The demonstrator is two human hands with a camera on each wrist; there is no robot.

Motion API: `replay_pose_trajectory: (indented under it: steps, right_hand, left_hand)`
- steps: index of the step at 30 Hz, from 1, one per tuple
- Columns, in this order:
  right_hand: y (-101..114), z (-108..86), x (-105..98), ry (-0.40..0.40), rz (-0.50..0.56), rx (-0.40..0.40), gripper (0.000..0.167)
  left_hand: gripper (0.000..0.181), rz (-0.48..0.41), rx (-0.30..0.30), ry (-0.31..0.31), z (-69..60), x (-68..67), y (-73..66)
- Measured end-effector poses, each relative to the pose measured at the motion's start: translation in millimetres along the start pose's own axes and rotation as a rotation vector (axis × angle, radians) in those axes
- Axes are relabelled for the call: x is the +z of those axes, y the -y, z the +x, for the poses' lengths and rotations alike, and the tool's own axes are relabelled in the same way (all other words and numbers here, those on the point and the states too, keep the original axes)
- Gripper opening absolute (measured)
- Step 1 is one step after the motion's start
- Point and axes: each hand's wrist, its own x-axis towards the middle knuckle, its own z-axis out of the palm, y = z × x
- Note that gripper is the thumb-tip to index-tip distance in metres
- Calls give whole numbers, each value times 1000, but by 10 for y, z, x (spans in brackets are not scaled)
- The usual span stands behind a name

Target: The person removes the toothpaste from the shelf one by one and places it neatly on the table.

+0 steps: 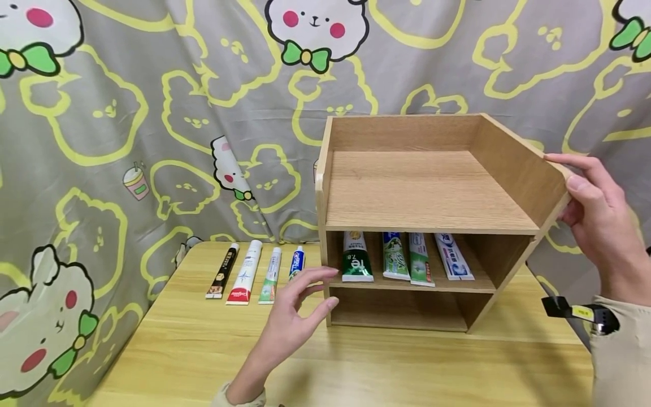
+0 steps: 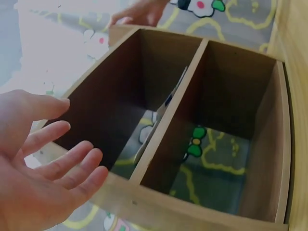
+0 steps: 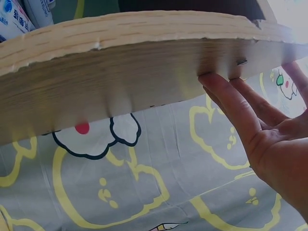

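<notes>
A two-tier wooden desk shelf (image 1: 407,192) stands on the table, its open front facing me. At its upper right side panel is my right hand (image 1: 600,215), the index finger over the top edge and the thumb at the front edge. In the right wrist view, fingertips (image 3: 211,79) touch the panel's outer face. My left hand (image 1: 300,316) is near the shelf's lower left front, fingers and thumb spread, holding nothing. Several toothpaste tubes lie on the middle level, among them a dark green one (image 1: 357,257) and a blue-white one (image 1: 454,257).
Left of the shelf, several more toothpaste tubes lie in a row on the table (image 1: 168,350): a black one (image 1: 222,271), a white and red one (image 1: 245,272), a green-white one (image 1: 270,276) and a blue one (image 1: 297,263). A patterned grey curtain (image 1: 117,135) hangs behind.
</notes>
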Motion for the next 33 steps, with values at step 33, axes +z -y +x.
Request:
replay_pose_trajectory:
  steps: [33]
  right_hand:
    - [-47,-4,11,21,41,-21,40]
  left_hand:
    - [39,727,-2,-41,520,760,155]
